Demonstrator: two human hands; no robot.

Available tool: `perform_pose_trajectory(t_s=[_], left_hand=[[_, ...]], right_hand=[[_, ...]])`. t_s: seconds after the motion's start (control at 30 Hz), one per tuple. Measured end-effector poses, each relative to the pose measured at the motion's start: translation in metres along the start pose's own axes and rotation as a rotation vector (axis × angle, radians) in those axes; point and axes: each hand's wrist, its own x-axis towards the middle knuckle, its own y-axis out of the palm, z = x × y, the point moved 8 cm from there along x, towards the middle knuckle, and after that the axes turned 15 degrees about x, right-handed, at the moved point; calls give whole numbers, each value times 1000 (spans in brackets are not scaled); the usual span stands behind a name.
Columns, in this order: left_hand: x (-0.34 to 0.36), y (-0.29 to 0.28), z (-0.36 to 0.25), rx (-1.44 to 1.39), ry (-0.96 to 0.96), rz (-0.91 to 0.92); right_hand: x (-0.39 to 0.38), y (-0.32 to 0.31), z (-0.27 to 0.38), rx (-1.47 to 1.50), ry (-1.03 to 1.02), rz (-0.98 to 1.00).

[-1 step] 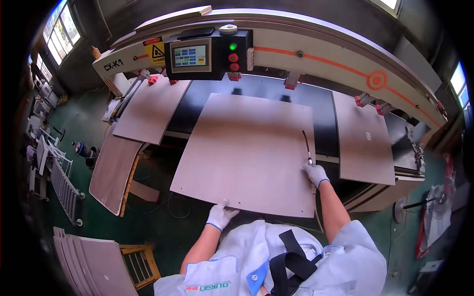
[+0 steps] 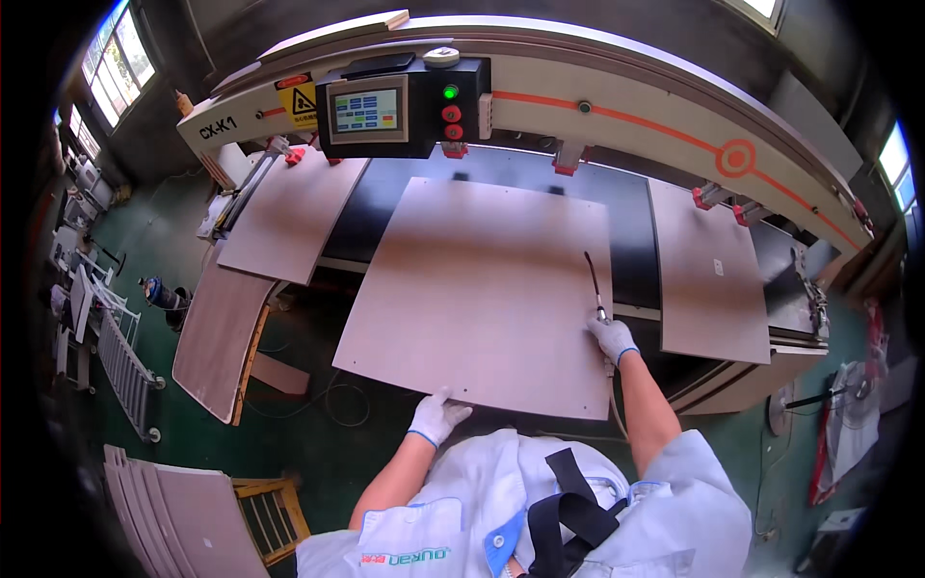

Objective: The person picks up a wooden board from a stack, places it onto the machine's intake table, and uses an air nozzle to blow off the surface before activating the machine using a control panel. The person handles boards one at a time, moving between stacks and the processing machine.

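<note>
A large pale wooden panel (image 2: 472, 289) with small holes lies across the machine's dark bed (image 2: 631, 250), its near part overhanging toward me. My left hand (image 2: 438, 416), in a white glove, is at the near edge with its fingers on the panel; how far they wrap underneath is hidden. My gloved right hand (image 2: 612, 339) is wrapped round an air gun (image 2: 602, 315) with a long thin nozzle pointing away over the panel's right part; a hose runs down from it.
Panels lie left (image 2: 289, 212) and right (image 2: 711, 279) under a machine beam (image 2: 646, 106) with control screen (image 2: 366, 111) and red-tipped clamps. At lower left are leaning boards (image 2: 169, 511) and a yellow stand (image 2: 275, 511); a metal trolley (image 2: 125, 376) stands left, a fan (image 2: 780, 414) right.
The middle panel sits very slightly farther from me, and both my hands have shifted a little the same way. The whole view has shifted only slightly.
</note>
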Motion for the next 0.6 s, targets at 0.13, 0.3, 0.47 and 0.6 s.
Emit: perform_pose_trajectory(t_s=[0.13,0.3,0.47,0.6], left_hand=[[80,17,-35,-83,-23,-23],[154,58,-66,-31,-56,48],[197,78,-94,-37,-34,106],[187,96,-110,11,-50,115]], right_hand=[[20,20,18,46,122,64],[7,16,3,-111,31,11],[-38,26,-28,109,326,80],[-74,47,-31,338,458,45]])
